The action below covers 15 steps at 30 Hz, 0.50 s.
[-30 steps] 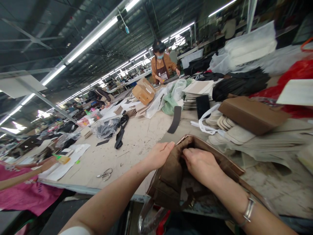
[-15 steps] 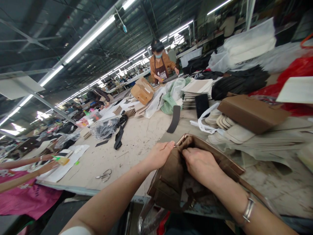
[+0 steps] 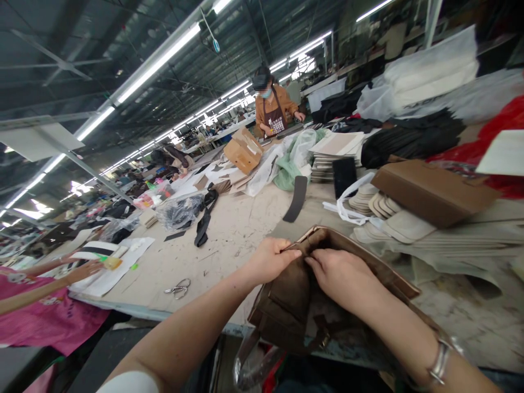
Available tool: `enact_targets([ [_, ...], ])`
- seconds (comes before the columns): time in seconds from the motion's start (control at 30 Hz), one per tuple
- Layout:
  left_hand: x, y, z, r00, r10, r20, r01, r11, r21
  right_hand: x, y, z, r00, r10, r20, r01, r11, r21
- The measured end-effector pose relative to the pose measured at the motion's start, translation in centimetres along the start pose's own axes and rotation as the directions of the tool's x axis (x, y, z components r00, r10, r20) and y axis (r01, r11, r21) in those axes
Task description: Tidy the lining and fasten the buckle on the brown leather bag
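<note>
A brown bag (image 3: pixel 286 305) with light raw edges lies at the near edge of the worktable, its opening towards me. My left hand (image 3: pixel 274 259) pinches the bag's upper left edge between thumb and fingers. Close beside it, my right hand (image 3: pixel 339 273) reaches into the opening, its bent fingers gripping the inner fabric. The tips of the right fingers are partly hidden in the folds. A strap with a metal buckle (image 3: pixel 325 339) hangs below the opening, and a plastic-wrapped handle (image 3: pixel 245 357) droops over the table edge.
Metal scissors (image 3: pixel 179 289) lie left of my left forearm. A dark curved strip (image 3: pixel 295 199) sits beyond the bag. To the right are a brown box-like piece (image 3: pixel 434 191) and stacked pale panels. A co-worker in pink (image 3: pixel 49 311) holds a glue bottle (image 3: pixel 111 263) at left; another person stands opposite.
My left thumb has moved inward over the bag's edge, towards my right hand. The right hand stays at the opening with its fingers slightly shifted. The whole view has moved a little.
</note>
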<state>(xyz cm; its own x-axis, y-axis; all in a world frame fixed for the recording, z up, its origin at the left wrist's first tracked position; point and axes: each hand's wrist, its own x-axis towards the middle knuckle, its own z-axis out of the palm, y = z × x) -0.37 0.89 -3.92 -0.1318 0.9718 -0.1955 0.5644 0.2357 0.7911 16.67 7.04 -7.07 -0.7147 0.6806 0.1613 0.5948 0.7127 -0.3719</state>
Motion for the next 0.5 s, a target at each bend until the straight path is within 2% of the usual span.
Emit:
enact_targets([
  [0.1, 0.1, -0.2, 0.0, 1.0, -0.005, -0.009, 0.005, 0.999, -0.032, -0.2, -0.1, -1.0, 0.999, -0.03, -0.016, 0.031, 0.992, 0.122],
  [0.17, 0.1, -0.2, 0.0, 1.0, 0.014, -0.025, -0.014, 1.0, -0.013, -0.4, -0.2, -1.5, 0.991, -0.042, -0.127, 0.064, 0.982, 0.175],
  [0.23, 0.1, -0.1, -0.1, 0.999, 0.02, -0.033, -0.02, 1.0, 0.004, -0.3, -0.1, -1.7, 0.965, -0.041, -0.261, 0.097, 0.974, 0.204],
  [0.3, 0.0, 0.1, -0.1, 0.999, 0.024, -0.032, -0.024, 1.0, 0.014, -0.2, 0.2, -1.5, 0.939, -0.038, -0.342, 0.116, 0.971, 0.21],
  [0.5, 0.0, 0.9, 0.0, 0.998, 0.064, -0.011, -0.063, 0.997, 0.049, 0.3, 1.2, -1.1, 0.927, -0.137, -0.349, 0.206, 0.964, 0.17],
])
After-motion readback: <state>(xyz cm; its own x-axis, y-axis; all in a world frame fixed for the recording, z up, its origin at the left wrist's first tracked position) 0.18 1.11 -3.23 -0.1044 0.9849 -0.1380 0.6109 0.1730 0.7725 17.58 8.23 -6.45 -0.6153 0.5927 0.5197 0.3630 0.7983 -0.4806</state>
